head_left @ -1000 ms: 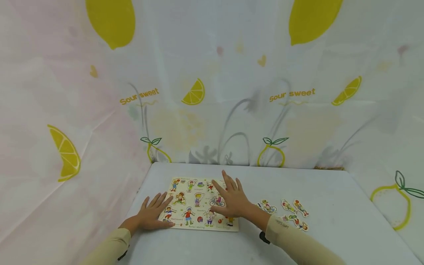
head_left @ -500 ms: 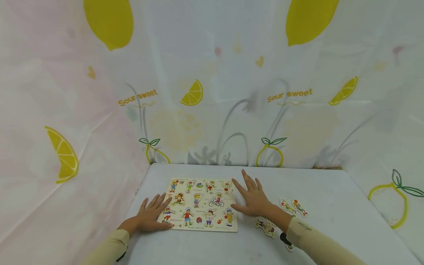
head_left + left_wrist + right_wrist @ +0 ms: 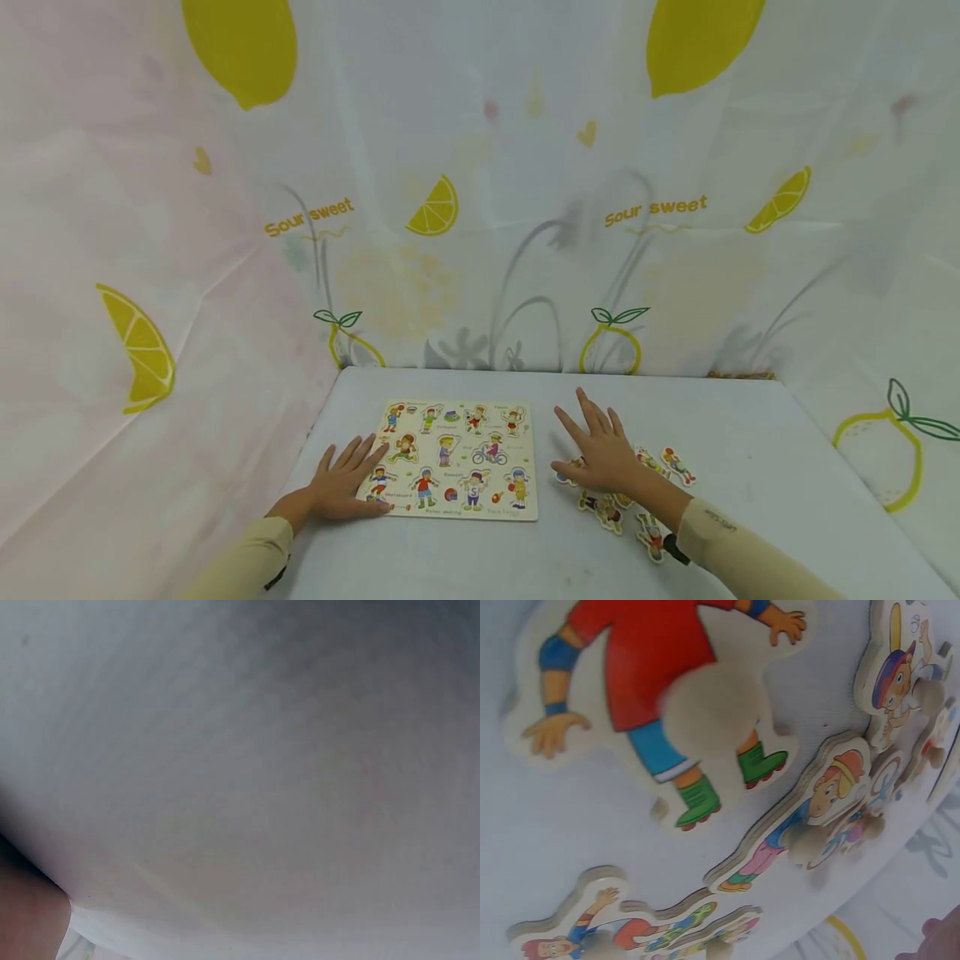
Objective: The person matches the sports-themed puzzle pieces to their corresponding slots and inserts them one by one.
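Observation:
My left hand [image 3: 348, 483] rests with spread fingers on the left edge of a wooden puzzle board [image 3: 457, 512], which carries pictures of children at sports. Only a strip of that hand [image 3: 30, 919] enters the left wrist view. To the right of the board, my right hand [image 3: 607, 454] hovers with fingers spread over loose puzzle pieces, holding none. Close under it in the right wrist view lies a roller-skater piece [image 3: 660, 667] with a round knob. Beyond it are a cap-wearing figure piece [image 3: 825, 787], a baseball piece [image 3: 889, 694] and a skateboarder piece [image 3: 562, 949].
White cloth covers the table [image 3: 465, 562]. A lemon-patterned curtain [image 3: 480, 275] rises behind it and along both sides. Right of my hand lies a ball-player piece [image 3: 678, 465]; another piece [image 3: 651, 537] sits beside my wrist. My forearm partly hides several pieces.
My right hand has moved right, off the board and over the loose pieces, baring the board's right side. Pieces its forearm had covered now show. My left hand has stayed in place.

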The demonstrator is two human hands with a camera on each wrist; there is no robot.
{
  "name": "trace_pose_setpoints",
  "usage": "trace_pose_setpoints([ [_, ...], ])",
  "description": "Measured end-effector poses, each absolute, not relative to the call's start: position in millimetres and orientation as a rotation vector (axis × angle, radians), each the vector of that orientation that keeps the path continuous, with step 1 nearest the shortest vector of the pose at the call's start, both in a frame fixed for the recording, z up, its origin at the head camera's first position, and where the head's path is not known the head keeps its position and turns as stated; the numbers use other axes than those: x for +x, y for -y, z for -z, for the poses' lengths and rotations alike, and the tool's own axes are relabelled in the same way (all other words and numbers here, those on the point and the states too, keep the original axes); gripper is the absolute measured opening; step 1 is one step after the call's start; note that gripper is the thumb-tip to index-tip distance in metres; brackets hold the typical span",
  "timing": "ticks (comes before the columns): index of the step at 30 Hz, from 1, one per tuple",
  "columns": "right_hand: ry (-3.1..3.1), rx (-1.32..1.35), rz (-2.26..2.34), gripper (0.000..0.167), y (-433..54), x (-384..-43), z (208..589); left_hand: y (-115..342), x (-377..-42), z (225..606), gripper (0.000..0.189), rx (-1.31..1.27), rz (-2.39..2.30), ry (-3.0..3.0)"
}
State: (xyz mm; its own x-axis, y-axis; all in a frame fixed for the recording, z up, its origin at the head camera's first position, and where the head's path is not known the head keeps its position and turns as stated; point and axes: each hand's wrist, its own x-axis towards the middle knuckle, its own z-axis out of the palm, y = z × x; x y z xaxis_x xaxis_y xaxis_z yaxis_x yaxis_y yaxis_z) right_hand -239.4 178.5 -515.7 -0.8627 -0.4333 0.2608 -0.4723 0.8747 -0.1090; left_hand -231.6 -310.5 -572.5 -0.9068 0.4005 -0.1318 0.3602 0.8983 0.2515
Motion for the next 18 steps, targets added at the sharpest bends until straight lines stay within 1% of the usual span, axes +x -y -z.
trace_pose_setpoints([
  [4, 2.864, 0.648, -0.268, 0.088, -188, -235, 515, 309, -231, 574, 0.106, 0.579, -0.338, -2.884],
  [10, 2.887, 0.604, -0.32, 0.086, -206, -232, 513, 306, -228, 562, 0.105, 0.578, -0.385, -2.86],
  [15, 2.855, 0.6, -0.35, 0.084, -222, -230, 514, 309, -229, 568, 0.105, 0.592, -0.344, -2.895],
  [18, 2.864, 0.579, -0.379, 0.084, -232, -228, 515, 308, -227, 564, 0.103, 0.613, -0.392, -2.887],
])
